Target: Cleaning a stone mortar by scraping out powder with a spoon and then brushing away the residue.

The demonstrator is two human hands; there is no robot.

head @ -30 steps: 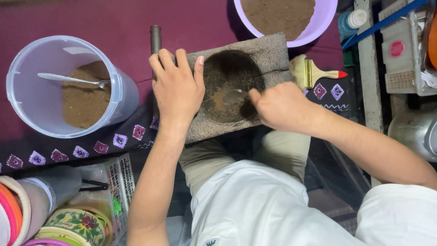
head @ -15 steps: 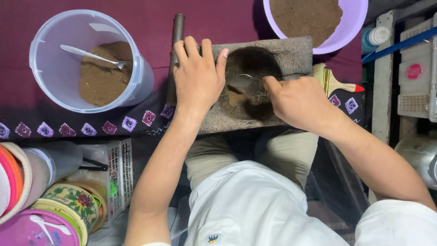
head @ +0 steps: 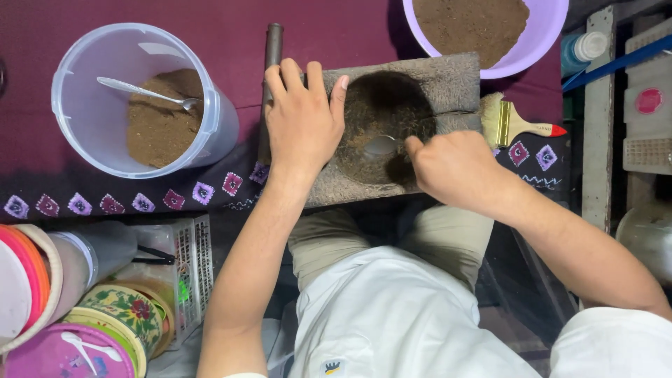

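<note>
A grey stone block (head: 448,80) with a round dark hollow (head: 388,112) rests on the maroon cloth in front of my knees. My left hand (head: 302,126) lies flat on the block's left side, fingers spread over its edge. My right hand (head: 455,168) grips a metal spoon (head: 381,145) whose bowl sits inside the hollow among dark brown powder.
A clear plastic tub (head: 140,98) with brown powder and a spoon stands at the left. A purple bowl (head: 553,28) of powder sits behind the block, a dark metal rod (head: 271,49) beside it, a paintbrush (head: 518,124) to its right. Colourful tins (head: 105,322) and lids crowd the lower left.
The view has shifted, so the block and tub sit further right in frame. My right hand has moved the spoon slightly inside the hollow; my left hand stays on the block.
</note>
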